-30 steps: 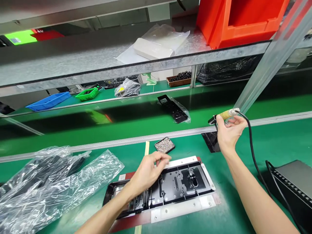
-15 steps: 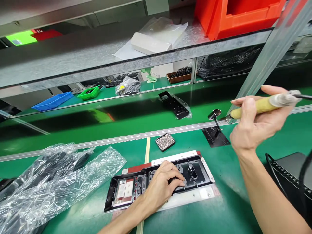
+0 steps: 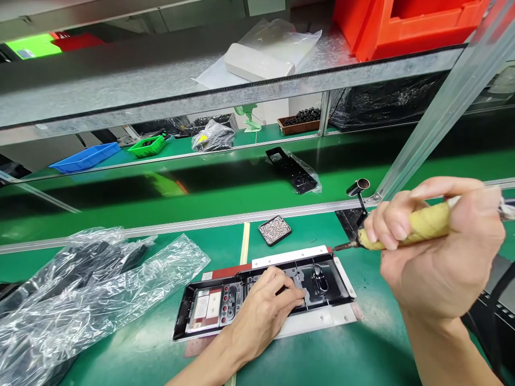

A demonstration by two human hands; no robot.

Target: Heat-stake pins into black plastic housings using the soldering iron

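Note:
A long black plastic housing (image 3: 340, 292) lies in a white-edged fixture (image 3: 298, 326) on the green bench. My left hand (image 3: 267, 305) rests over the housing's middle, thumb and fingertips pressed together at its inner surface; whatever they may pinch is hidden. My right hand (image 3: 434, 236) is closed around the yellow-wrapped handle of a soldering-iron-like tool (image 3: 428, 224). The tool's dark tip points left, above the housing's far right corner. Behind the housing sits a small black tray (image 3: 275, 230) full of tiny metallic pieces.
Clear plastic bags (image 3: 100, 289) with dark parts cover the left side. A tool holder (image 3: 358, 187) stands behind my right hand. Another black panel (image 3: 293, 170) lies farther back. Overhead, a metal shelf (image 3: 120, 80) carries a red bin (image 3: 418, 35). A black device (image 3: 499, 316) is at the right.
My right hand has brought the tool out of the holder, down and closer, turning over so its tip nears the housing. My left hand has stayed at the same part of the housing.

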